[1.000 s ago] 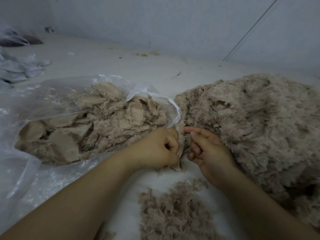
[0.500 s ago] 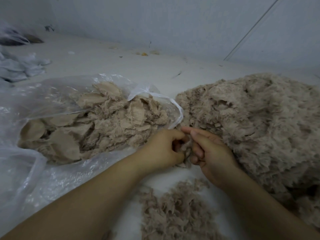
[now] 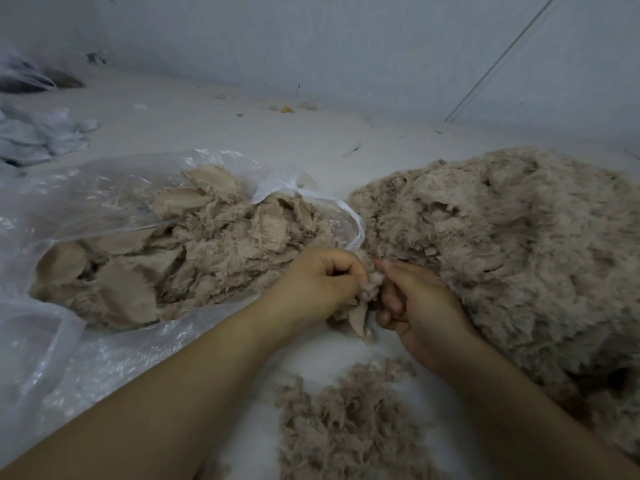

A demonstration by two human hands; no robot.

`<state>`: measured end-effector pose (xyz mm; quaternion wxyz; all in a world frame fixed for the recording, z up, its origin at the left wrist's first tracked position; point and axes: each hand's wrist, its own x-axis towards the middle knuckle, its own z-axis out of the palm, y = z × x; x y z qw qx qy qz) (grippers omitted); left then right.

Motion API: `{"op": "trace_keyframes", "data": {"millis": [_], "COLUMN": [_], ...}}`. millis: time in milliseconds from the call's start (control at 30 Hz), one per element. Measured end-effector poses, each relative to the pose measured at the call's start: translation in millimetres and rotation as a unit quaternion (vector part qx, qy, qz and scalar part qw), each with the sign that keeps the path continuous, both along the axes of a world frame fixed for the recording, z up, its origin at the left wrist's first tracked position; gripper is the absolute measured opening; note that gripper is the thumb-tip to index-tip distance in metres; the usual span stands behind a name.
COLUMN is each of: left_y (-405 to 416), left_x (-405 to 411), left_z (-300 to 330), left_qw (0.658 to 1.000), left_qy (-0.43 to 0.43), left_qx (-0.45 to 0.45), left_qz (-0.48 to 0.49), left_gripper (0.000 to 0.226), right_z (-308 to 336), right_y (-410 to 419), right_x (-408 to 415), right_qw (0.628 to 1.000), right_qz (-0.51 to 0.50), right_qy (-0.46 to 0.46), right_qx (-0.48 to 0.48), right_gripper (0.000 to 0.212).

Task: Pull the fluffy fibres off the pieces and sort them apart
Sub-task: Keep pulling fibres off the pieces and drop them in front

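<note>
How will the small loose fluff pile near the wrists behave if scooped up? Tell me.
The loose fluff pile looks wispy and unbound, so it would probably shed tufts and come apart when scooped. It likely weighs little for its bulk. Its ragged strands would probably cling to a hand rather than slide.

Pale floor (image 3: 214, 133) meets a light grey wall (image 3: 311, 39) along the far edge. Crumpled whitish-grey cloth or plastic heap (image 3: 38, 136) at far left. Behind it, a dark object (image 3: 34, 79), identity unclear. Small yellowish scraps (image 3: 286, 108) lie at the wall base. Thin diagonal line (image 3: 502, 57) crosses the wall, upper right.
</note>
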<state>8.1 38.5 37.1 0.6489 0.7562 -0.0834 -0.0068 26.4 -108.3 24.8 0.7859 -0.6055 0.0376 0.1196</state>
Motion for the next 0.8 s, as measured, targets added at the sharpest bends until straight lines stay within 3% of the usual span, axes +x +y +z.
{"op": "trace_keyframes", "data": {"millis": [300,533,667,800], "left_y": [-4,-2,-3,-4], "left_x": [-1,0,-1,-1], "left_z": [2,-6,-5,-4], "left_qw": [0.999,0.999,0.996,0.993], "left_qy": [0.031,-0.043,-0.082,-0.109], "left_qx": [-0.040,-0.001,-0.002,-0.029], "left_qz": [-0.018,0.006,0.030,0.038], "left_gripper": [0.025,0.013,0.012,0.006], "right_z": [-6,-8,-10,-7], "right_y": [-4,-5,-4,-2], "right_x": [1,2,3,1], "right_qw": [0.997,0.995,0.995,0.996], "right_qz": [0.048,0.070,0.066,0.060], "right_qy": [-0.057,-0.071,-0.068,-0.064], "right_qx": [0.008,0.007,0.003,-0.011], "right_gripper": [0.024,0.027,0.039,0.022]}}
